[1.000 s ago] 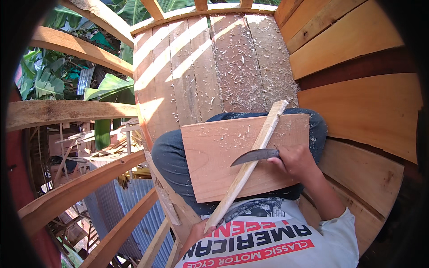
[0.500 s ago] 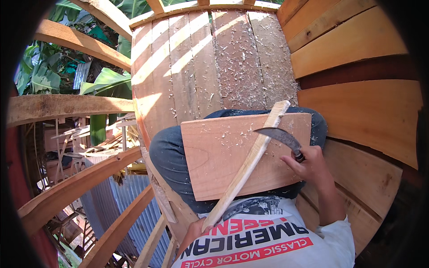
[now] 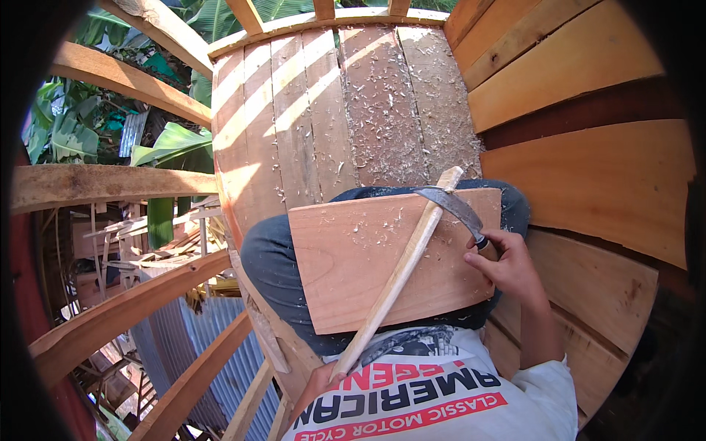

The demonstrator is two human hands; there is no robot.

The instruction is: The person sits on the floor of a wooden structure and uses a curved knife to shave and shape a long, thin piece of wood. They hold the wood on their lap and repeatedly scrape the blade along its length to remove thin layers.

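Note:
A flat reddish wooden board (image 3: 346,257) lies across my crossed legs, sprinkled with shavings. Over it slants a long pale wooden stick (image 3: 393,289), its far end past the board's far edge. My left hand (image 3: 321,380) is closed around the stick's near end, against my shirt. In my right hand (image 3: 507,266), fingers wrapped round the dark handle, is a curved sickle (image 3: 457,209). Its blade crosses the stick close to the far end and appears to touch it.
Shavings cover the plank floor (image 3: 375,103) ahead, thickest on the right. Wooden planks (image 3: 588,184) form a wall on my right. On the left are spaced wooden rails (image 3: 132,180), with corrugated metal sheets (image 3: 213,353) and a heap of scrap wood beyond them.
My right hand has moved the sickle away from me, so its blade now lies nearer the stick's far end. My left hand keeps its hold on the stick.

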